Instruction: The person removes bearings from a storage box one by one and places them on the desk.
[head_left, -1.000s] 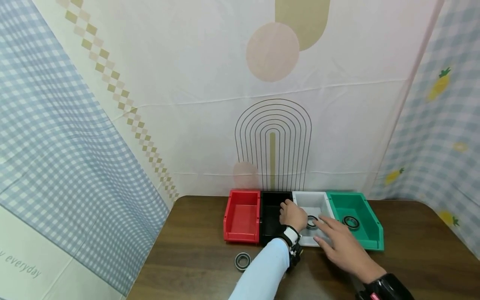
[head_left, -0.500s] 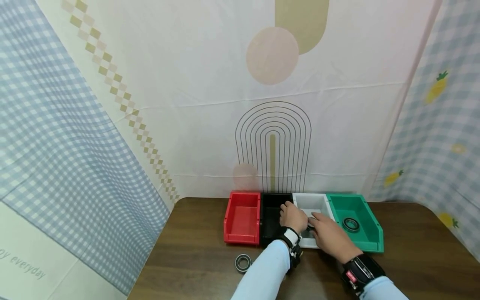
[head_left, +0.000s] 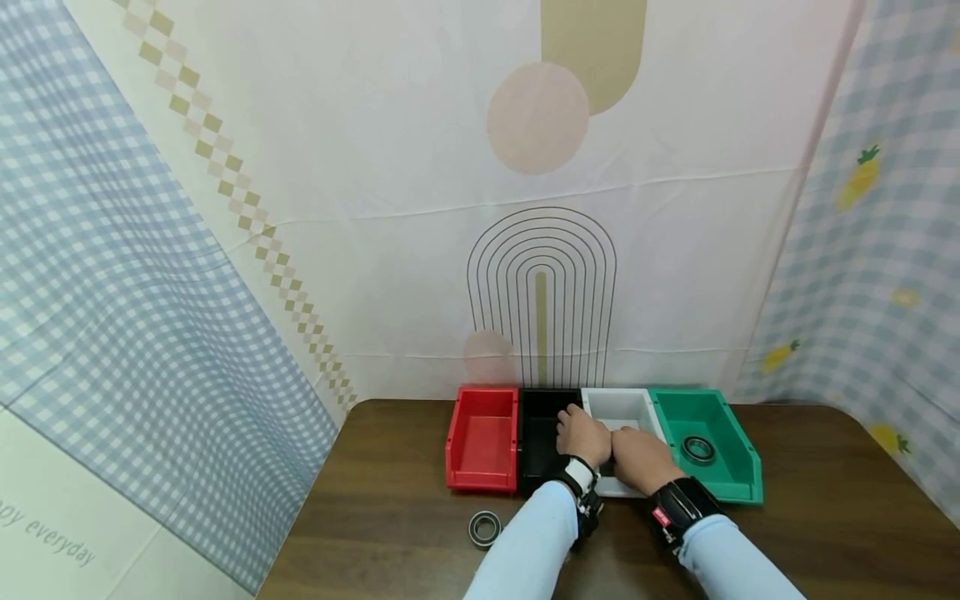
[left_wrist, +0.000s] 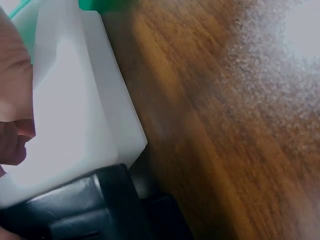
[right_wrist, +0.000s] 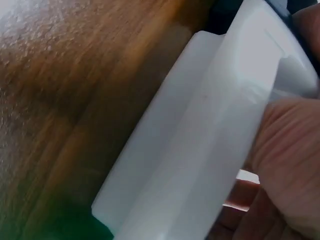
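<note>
My left hand (head_left: 583,435) reaches into the black bin (head_left: 538,417) near its right wall, fingers pointing down. Beside it, my right hand (head_left: 641,458) is over the white bin (head_left: 619,402) with curled fingers. The two hands meet at the wall between these bins. In the right wrist view the right palm (right_wrist: 292,160) and folded fingers (right_wrist: 245,195) show behind the white bin's front lip (right_wrist: 200,130). The bearing in the white bin is hidden under the right hand; I cannot tell what either hand grips.
A ball bearing (head_left: 474,533) lies on the wooden table (head_left: 375,517) left of the left forearm. Another bearing (head_left: 686,451) sits inside the green bin (head_left: 742,475) at the right end. The red bin (head_left: 483,450) stands at the row's left end.
My right hand has moved left and down over the bearing in the white bin, its spread fingers curling and covering it. My left hand has stayed in place.
</note>
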